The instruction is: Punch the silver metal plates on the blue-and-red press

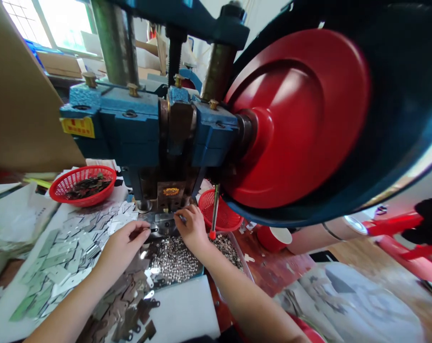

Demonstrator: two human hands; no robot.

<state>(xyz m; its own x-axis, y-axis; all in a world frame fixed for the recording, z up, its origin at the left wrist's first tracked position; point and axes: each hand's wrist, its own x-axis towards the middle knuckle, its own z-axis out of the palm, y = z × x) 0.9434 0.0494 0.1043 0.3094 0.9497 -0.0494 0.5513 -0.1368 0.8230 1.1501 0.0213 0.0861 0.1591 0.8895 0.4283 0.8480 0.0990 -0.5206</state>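
A blue press (pixel 130 128) stands over a metal die plate (pixel 162 225). My left hand (pixel 130 238) is at the plate's left edge, thumb and forefinger drawn close together; whatever lies between the fingertips is too small to name. My right hand (pixel 191 227) is at the plate's right side with its fingers bent together, and their contents cannot be made out. Small shiny metal parts (pixel 175 259) are heaped just below the plate. Flat metal pieces (pixel 69 252) cover the surface to the left, and darker flat pieces (pixel 119 305) lie beneath my left forearm.
A red basket (pixel 83 186) of dark pieces stands at the left, with another red basket (pixel 219 209) behind my right hand. A large red flywheel (pixel 302 119) overhangs the right. A clear tray (pixel 233 250) of small parts sits beside my right forearm.
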